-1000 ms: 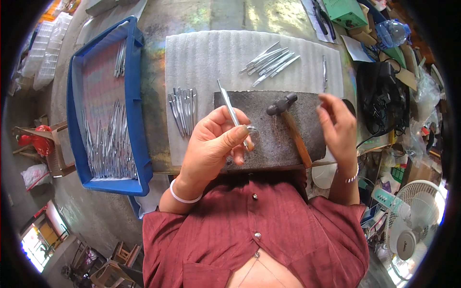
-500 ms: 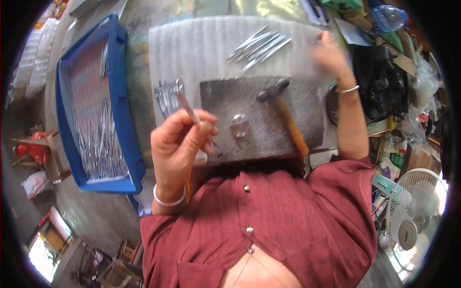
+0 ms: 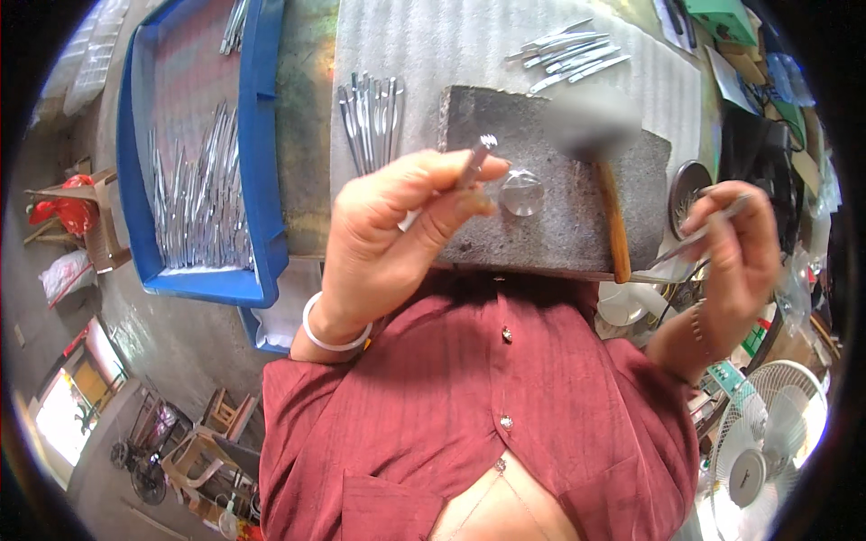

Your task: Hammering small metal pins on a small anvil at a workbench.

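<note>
My left hand [image 3: 392,239] is closed in a pinch around a short metal rod [image 3: 478,160], its shiny end tilted up, above the left part of a dark slab [image 3: 478,117]. Off the slab's right side, my right hand [image 3: 740,243] grips a thin pointed metal tool [image 3: 678,252] whose tip slants down to the left. Close by is a dark round dish [image 3: 690,194] with fine pieces in it. A clear round disc [image 3: 521,193] lies on the slab. To its right rests a hammer [image 3: 615,225] with a wooden handle; its head is blurred.
Several metal rods [image 3: 370,117] lie left of the slab, and another group [image 3: 577,56] lies beyond it on white foam sheeting [image 3: 415,41]. A blue tray [image 3: 262,135] with many rods is at left. A fan [image 3: 767,442] stands at lower right.
My right hand has come back from the far right side toward me and now shows a thin metal tool. My left hand still holds its rod, turned more upright, nearer the disc. The view has shifted.
</note>
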`<state>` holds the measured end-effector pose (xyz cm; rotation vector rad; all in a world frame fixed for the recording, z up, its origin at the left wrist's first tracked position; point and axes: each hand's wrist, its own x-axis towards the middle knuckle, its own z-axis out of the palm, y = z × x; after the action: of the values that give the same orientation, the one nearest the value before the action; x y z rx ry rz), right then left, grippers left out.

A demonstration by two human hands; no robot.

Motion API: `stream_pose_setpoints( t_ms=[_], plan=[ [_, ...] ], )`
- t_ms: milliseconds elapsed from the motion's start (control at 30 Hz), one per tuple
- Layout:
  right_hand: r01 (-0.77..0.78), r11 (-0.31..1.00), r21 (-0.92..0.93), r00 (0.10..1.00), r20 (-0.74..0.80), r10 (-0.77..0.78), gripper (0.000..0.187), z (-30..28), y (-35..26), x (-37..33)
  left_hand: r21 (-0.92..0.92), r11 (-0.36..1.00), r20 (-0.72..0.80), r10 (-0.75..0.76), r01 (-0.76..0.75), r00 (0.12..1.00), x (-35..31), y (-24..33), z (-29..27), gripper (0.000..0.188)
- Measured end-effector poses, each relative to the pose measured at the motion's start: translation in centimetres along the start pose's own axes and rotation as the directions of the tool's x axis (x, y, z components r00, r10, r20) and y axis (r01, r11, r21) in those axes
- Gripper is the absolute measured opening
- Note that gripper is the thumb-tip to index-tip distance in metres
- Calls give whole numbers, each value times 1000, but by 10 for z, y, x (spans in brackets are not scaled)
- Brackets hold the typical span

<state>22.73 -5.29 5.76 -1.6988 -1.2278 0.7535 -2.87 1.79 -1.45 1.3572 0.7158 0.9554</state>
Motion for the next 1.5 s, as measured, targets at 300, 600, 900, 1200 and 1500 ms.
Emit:
stream_pose_setpoints(
  t_ms=[300,600,900,1200,1500],
  plan=[
    [28,943,332,880,440,-181,13,55,4,-24,-121,972,167,-179,201,970,-19,3,23,23],
    [398,899,184,884,187,-429,12,64,2,-18,-44,996,149,-73,80,986,-18,8,32,16],
    [362,914,186,901,183,-394,15,64,6,-23,15,999,194,-54,52,979,-16,8,35,16],
    [404,897,179,894,129,-428,18,65,4,-23,10,1000,223,-15,13,975,-13,7,36,16],
    [195,954,227,936,249,-250,15,61,9,-22,70,994,217,-96,82,971,-15,7,38,12]
  ],
)
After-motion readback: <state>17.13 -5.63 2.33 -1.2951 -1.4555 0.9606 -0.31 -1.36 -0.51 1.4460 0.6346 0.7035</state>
